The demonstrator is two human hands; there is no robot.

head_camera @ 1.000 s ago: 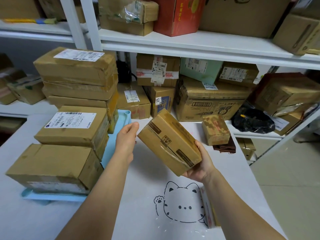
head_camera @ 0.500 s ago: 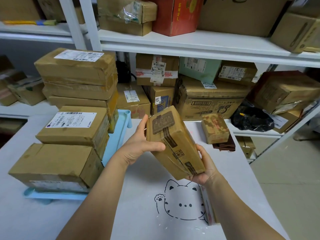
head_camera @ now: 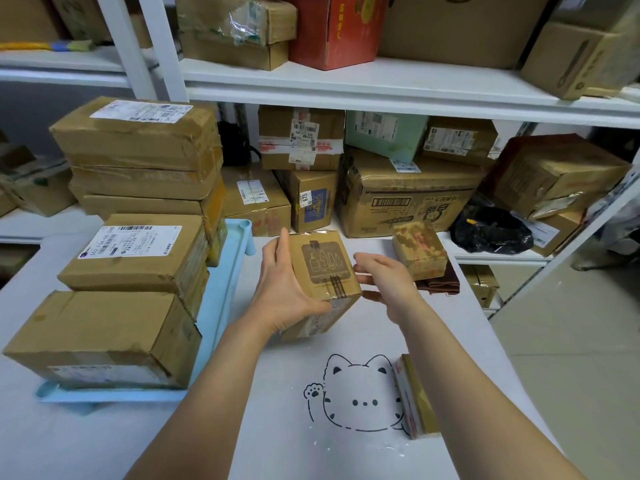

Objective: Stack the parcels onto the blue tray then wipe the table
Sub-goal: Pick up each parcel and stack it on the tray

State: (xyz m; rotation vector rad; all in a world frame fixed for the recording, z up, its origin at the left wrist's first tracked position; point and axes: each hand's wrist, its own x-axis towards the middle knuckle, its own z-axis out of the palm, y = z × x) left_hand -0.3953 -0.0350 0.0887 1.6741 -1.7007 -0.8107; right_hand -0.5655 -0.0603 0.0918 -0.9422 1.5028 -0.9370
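Head view, white bench (head_camera: 346, 455) before parcel shelves, blue tray (head_camera: 221, 306) with stacked parcels left of held parcel (head_camera: 323, 268), left hand (head_camera: 287, 289) fingers clamped on it, right hand (head_camera: 388, 282) fingers apart, touching its side

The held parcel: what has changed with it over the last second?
The parcel passed from the right hand, now open beside it, into the left hand, turning upright. The blue tray stacks and the small box stayed put.

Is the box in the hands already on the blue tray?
No, the box is over the table, right of the tray.
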